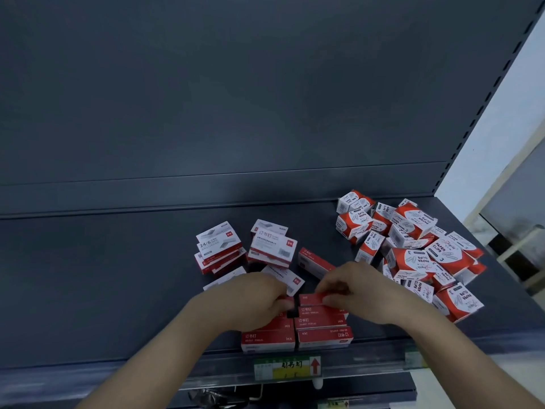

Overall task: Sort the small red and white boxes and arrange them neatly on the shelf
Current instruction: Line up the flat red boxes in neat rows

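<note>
dark shelf (pixel 103 276), staple boxes (pixel 295 332), paper-clip boxes (pixel 413 249)

Dark grey shelf (pixel 118 276). At the near edge, middle: staple boxes (pixel 323 338), flat, red tops, white sides, packed in two tidy columns side by side. Just behind them are loose stacks (pixel 219 249) of the same boxes, crooked, mostly white faces up. One red box (pixel 315 262) lies tilted at their right. Right side: paper-clip boxes (pixel 413 246), chunkier, red and white, in a jumbled heap, tipped every way, running from far to near.
</note>
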The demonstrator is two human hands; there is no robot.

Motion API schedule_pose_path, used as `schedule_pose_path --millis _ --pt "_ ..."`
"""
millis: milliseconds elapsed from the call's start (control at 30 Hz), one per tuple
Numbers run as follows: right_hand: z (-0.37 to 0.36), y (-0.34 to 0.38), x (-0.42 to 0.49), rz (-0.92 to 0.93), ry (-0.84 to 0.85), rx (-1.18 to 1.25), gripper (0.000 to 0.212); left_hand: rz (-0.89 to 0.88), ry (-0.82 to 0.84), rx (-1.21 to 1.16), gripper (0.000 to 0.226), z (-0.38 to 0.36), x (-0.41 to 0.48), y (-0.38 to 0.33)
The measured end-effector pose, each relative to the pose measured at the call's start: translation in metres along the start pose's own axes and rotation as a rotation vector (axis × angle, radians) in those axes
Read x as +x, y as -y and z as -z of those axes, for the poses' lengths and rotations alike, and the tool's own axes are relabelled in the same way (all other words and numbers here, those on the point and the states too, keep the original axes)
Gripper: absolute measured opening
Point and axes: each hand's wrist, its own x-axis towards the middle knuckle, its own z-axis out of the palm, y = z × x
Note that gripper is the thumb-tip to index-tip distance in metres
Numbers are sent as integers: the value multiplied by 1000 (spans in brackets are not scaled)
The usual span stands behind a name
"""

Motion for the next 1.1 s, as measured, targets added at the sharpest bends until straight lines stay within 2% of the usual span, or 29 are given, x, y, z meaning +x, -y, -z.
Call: schedule_pose_path --millis 100,200,267,333,433,567,733,967,1033,1100 --pt "0 1 3 6 9 -42 19 -20 -143 -44 34 0 -9 5" --pt "-3 10 11 -6 -146 -83 21 94 -438 -55 32 4 -19 25" --pt "-7 17 17 -17 -268 -165 23 200 -522 -53 30 2 -25 40" --pt "-12 23 23 -16 -337 -236 25 265 -491 -49 36 -3 -29 49" --pt "-17 27 30 -8 -314 -226 34 338 -460 -32 45 -8 -32 54" --pt "-21 30 38 35 -246 -253 42 365 -405 -62 40 -7 -33 57" --pt "-20 32 43 54 -190 -240 38 335 -302 -98 38 -8 -33 61" --pt "-1 11 38 -29 -215 212 21 391 -449 -159 36 -7 -38 61" --pt "7 1 31 -39 -248 305 11 370 -534 -245 34 -2 -39 58" --pt "12 -7 25 -45 -270 338 9 320 -584 -371 37 3 -38 52"
